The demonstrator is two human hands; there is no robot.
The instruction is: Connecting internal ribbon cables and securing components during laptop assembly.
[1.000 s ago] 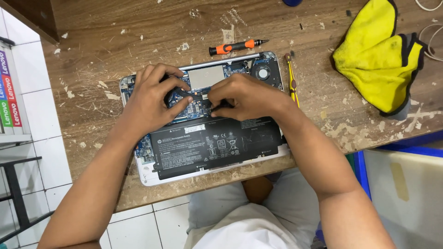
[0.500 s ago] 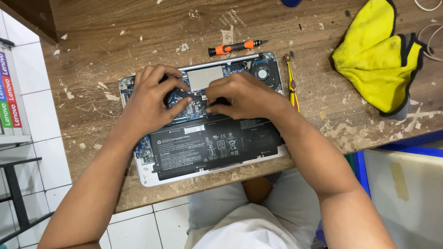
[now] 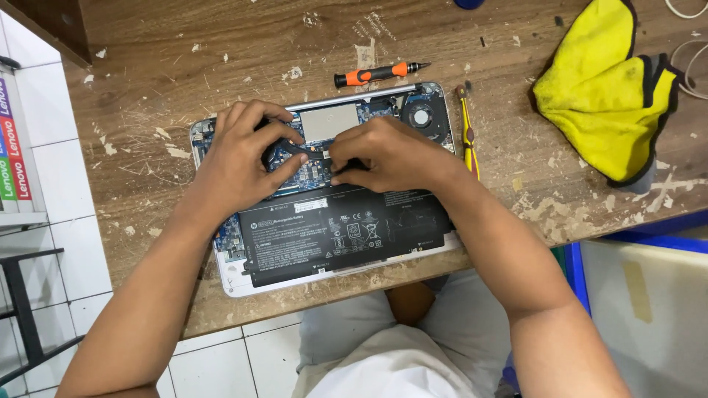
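Observation:
An opened silver laptop (image 3: 234, 280) lies bottom up on the worn wooden table (image 3: 221, 66), with its circuit board, round fan (image 3: 421, 116) and long black battery (image 3: 346, 236) exposed. My left hand (image 3: 240, 158) rests on the left part of the board, fingers curled and fingertips pressing on a dark part near the middle. My right hand (image 3: 387, 156) lies over the centre of the board, fingers bent and pinching something small and dark that they hide. The two hands' fingertips are close together above the battery.
An orange-and-black screwdriver (image 3: 376, 74) lies just beyond the laptop. A thin yellow tool (image 3: 467, 136) lies along its right side. A yellow cloth with black edging (image 3: 601, 92) sits at the right. The table's front edge is near my lap; a blue-rimmed bin (image 3: 634, 243) stands at the lower right.
Both hands stay on the board. The right hand has edged slightly toward the left hand, with small finger movements. The laptop has not moved.

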